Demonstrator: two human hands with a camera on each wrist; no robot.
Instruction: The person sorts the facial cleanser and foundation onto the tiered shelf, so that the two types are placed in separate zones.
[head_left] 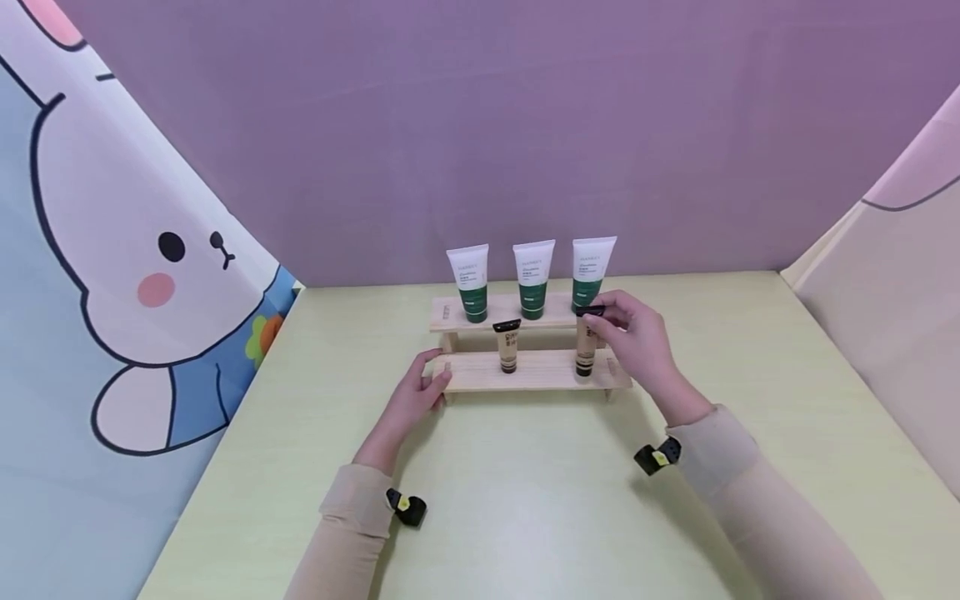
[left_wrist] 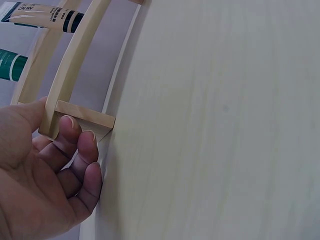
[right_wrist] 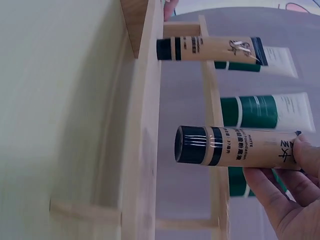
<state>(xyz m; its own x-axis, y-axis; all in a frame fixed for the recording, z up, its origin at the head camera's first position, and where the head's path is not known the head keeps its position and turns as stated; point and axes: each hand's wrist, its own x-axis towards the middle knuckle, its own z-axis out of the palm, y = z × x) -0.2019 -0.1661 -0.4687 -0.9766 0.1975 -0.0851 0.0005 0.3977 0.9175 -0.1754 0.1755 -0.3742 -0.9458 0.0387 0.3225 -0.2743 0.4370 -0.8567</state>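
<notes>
A two-tier wooden display stand [head_left: 480, 377] stands on the table. My left hand [head_left: 412, 393] grips the left end of its lower shelf, thumb on one side and fingertips [left_wrist: 87, 140] beneath. My right hand [head_left: 633, 337] pinches the upper, crimped end of a beige foundation tube [right_wrist: 235, 146] with a black cap. The tube is held cap down over the right part of the lower shelf, with a small gap under the cap in the right wrist view. A matching foundation tube [head_left: 507, 346] stands upright on the same shelf, left of the held one.
Three white-and-green tubes stand in a row on the upper shelf: left tube [head_left: 469, 283], middle tube [head_left: 533, 279], right tube [head_left: 590, 267], the last partly behind my right hand. Pale table [head_left: 525, 483] surrounds the stand. A purple backdrop [head_left: 525, 142] rises behind it.
</notes>
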